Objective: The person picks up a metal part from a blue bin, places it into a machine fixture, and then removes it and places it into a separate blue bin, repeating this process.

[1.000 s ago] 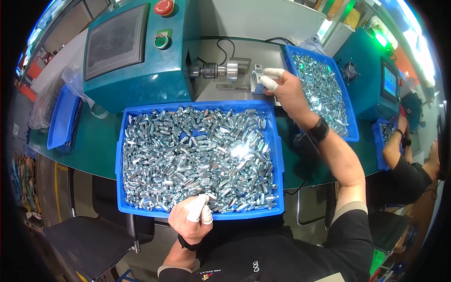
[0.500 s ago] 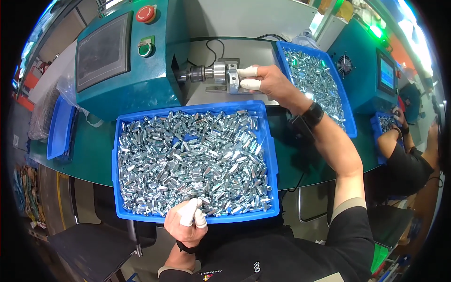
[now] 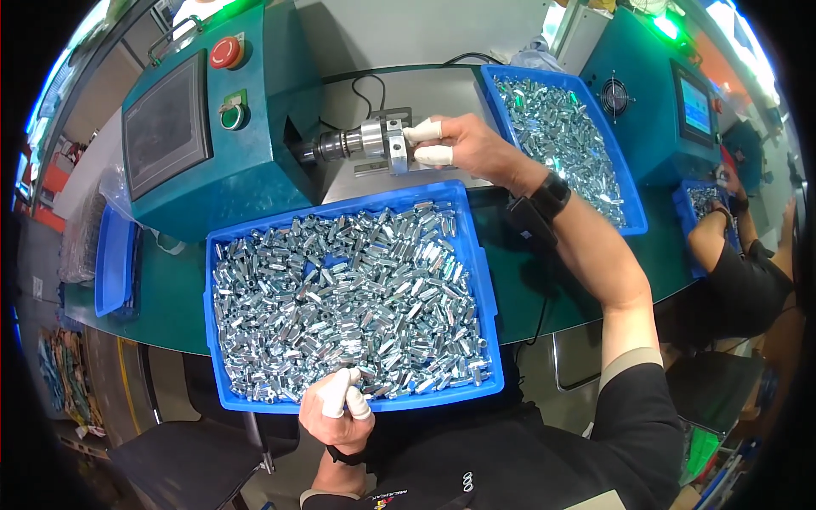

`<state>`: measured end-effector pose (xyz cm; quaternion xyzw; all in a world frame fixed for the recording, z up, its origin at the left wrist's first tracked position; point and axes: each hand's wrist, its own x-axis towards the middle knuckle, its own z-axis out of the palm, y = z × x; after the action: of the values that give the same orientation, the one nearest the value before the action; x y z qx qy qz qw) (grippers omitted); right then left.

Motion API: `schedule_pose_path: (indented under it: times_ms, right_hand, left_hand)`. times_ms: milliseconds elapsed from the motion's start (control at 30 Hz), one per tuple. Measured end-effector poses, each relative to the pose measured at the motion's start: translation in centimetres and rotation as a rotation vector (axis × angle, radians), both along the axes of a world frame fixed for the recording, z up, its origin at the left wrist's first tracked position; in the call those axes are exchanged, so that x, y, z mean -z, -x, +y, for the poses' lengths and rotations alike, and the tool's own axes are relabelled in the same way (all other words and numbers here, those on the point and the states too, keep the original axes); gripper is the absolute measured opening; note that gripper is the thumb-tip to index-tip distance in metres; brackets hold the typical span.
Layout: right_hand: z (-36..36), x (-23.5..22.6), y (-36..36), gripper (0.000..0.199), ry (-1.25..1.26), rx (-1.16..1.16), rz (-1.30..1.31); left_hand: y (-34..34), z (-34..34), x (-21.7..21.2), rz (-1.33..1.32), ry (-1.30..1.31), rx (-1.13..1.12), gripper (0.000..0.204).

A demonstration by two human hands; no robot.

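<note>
My right hand (image 3: pixel 476 151), with white finger cots on thumb and forefinger, is at the right face of a metal clamping fixture (image 3: pixel 396 148). Its two covered fingertips close in against the fixture; whatever lies between them is hidden. Left of the fixture, a dark round spindle (image 3: pixel 330 146) comes out of a green machine (image 3: pixel 255 161). My left hand (image 3: pixel 338 415), also in white finger cots, is closed in a pinch over the near edge of a blue tray (image 3: pixel 489 280). What it holds cannot be made out. Shiny hexagonal metal sleeves (image 3: pixel 357 306) fill that tray.
Another blue tray (image 3: pixel 633 212) of metal parts stands at the right, beside a second green machine (image 3: pixel 654 102). Farther right, a co-worker's arms (image 3: pixel 718 229) reach to a small blue bin (image 3: pixel 682 212). An empty chair (image 3: pixel 183 450) stands lower left.
The whole view has shifted and tilted slightly, so the machine appears farther left. Both my hands keep nearly the same places: right at the fixture, left at the tray's near edge.
</note>
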<state>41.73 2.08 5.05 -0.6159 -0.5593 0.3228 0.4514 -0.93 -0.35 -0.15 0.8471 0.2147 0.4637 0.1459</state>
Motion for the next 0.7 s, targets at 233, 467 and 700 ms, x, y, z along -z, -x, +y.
schedule_pose_path:
  times_ms: [233, 467, 700]
  right_hand:
    - [0.03, 0.08, 0.13, 0.041, 0.007, 0.002, 0.020]
    - [-0.05, 0.01, 0.22, 0.041, -0.010, -0.002, 0.010]
    - [-0.16, -0.07, 0.51, 0.042, -0.103, -0.032, -0.063]
  left_hand:
    - [0.05, -0.04, -0.03, -0.004, -0.001, -0.004, 0.020]
    - [0.07, 0.01, -0.06, -0.004, -0.007, -0.004, 0.020]
    - [-0.15, -0.04, -0.07, -0.009, -0.024, -0.004, 0.020]
